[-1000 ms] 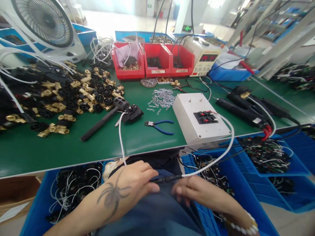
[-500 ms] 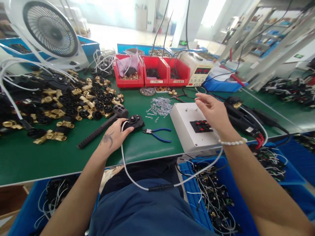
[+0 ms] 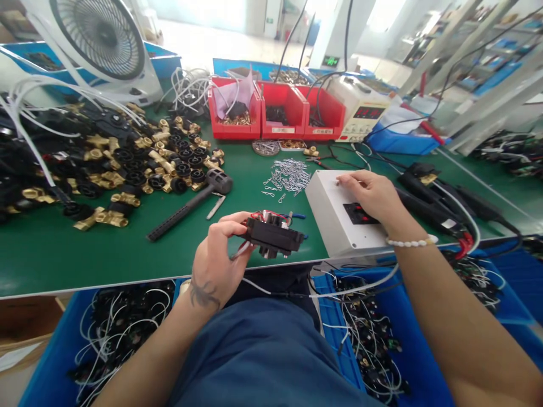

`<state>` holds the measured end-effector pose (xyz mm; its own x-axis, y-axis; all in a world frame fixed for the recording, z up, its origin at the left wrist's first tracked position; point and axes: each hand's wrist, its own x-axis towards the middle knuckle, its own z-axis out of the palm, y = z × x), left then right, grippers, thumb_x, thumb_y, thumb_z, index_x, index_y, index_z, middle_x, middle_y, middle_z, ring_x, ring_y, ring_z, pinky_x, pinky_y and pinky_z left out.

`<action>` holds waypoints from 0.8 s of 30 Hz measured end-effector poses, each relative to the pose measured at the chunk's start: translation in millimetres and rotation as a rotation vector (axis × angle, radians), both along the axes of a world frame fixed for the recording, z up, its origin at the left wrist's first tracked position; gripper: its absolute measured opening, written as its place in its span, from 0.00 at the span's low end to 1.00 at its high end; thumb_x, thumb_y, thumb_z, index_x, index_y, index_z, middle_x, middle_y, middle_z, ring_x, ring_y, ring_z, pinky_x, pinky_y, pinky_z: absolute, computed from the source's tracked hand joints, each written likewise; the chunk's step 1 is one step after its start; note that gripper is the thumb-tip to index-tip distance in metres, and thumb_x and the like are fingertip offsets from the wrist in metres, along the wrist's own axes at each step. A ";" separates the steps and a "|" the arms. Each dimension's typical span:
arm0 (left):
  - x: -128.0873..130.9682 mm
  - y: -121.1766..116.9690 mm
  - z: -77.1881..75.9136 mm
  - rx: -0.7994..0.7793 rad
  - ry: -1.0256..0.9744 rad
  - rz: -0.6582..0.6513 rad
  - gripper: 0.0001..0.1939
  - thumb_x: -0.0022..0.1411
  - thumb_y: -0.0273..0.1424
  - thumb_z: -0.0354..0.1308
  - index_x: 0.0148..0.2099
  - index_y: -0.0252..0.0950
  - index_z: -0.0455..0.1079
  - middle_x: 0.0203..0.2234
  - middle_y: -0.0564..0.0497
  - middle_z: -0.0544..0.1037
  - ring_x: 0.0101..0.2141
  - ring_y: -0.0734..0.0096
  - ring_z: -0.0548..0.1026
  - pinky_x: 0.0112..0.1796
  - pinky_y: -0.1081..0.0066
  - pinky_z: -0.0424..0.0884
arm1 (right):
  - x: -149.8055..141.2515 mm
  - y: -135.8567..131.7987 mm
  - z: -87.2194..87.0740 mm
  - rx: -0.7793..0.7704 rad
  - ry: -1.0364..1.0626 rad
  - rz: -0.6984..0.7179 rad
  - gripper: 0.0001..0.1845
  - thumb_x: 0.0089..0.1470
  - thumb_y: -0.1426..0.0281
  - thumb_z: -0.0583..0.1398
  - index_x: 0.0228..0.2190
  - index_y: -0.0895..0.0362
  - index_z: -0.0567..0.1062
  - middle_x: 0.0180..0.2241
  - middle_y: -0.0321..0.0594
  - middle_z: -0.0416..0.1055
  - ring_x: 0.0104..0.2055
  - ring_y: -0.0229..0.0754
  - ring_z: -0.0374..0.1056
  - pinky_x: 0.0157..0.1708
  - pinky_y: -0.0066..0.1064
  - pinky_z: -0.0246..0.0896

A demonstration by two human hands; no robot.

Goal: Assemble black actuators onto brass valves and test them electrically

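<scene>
My left hand [image 3: 218, 257] is closed around a black plastic part [image 3: 274, 235] with red wires on top, held up above the front edge of the green table [image 3: 106, 257]. A white cable [image 3: 352, 288] runs from that part down across my lap toward the white test box [image 3: 331, 217]. My right hand [image 3: 369, 195] rests on top of the box, fingers stretched flat toward a switch at its far end, just above the black and red terminal block [image 3: 358, 213]. Blue-handled pliers are mostly hidden behind the held part.
A black mallet [image 3: 190, 203] lies mid-table beside a heap of brass and black fittings [image 3: 106, 164]. Loose metal clips [image 3: 288, 175], three red bins [image 3: 278, 110], a fan [image 3: 102, 39] and a power supply [image 3: 360, 110] stand behind. Blue crates of wired parts [image 3: 123, 328] flank my lap.
My left hand has lifted the black part off the table and brought it toward me. My right hand has come down from the air onto the top of the white box.
</scene>
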<state>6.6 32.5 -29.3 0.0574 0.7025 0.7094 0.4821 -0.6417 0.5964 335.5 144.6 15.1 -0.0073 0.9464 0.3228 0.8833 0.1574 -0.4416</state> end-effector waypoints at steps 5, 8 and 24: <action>-1.5 -8.9 14.5 0.034 0.020 0.000 0.16 0.61 0.18 0.62 0.46 0.38 0.63 0.48 0.48 0.82 0.48 0.70 0.82 0.45 0.73 0.79 | -2.7 0.3 2.3 0.052 -0.015 -0.040 0.23 0.63 0.54 0.55 0.33 0.56 0.83 0.38 0.48 0.81 0.43 0.51 0.76 0.45 0.40 0.68; -1.1 -10.4 16.5 0.060 0.007 -0.022 0.16 0.61 0.17 0.63 0.45 0.38 0.63 0.48 0.47 0.82 0.48 0.71 0.82 0.46 0.75 0.79 | -13.0 -10.2 10.3 0.234 0.018 -0.050 0.20 0.62 0.56 0.57 0.35 0.57 0.82 0.39 0.49 0.80 0.43 0.51 0.75 0.46 0.42 0.68; -14.1 -12.9 22.4 0.093 0.078 -0.158 0.14 0.64 0.32 0.67 0.46 0.39 0.64 0.51 0.44 0.79 0.46 0.68 0.82 0.46 0.69 0.80 | -148.1 -147.3 -5.3 -0.081 1.020 0.442 0.26 0.56 0.60 0.70 0.56 0.44 0.73 0.55 0.36 0.75 0.55 0.42 0.74 0.54 0.32 0.73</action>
<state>-7.5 19.6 -6.9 0.2190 0.6118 0.7601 0.4130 -0.7639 0.4959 187.4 -2.7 9.8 -0.1155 0.9447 0.3069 -0.0263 0.3060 -0.9517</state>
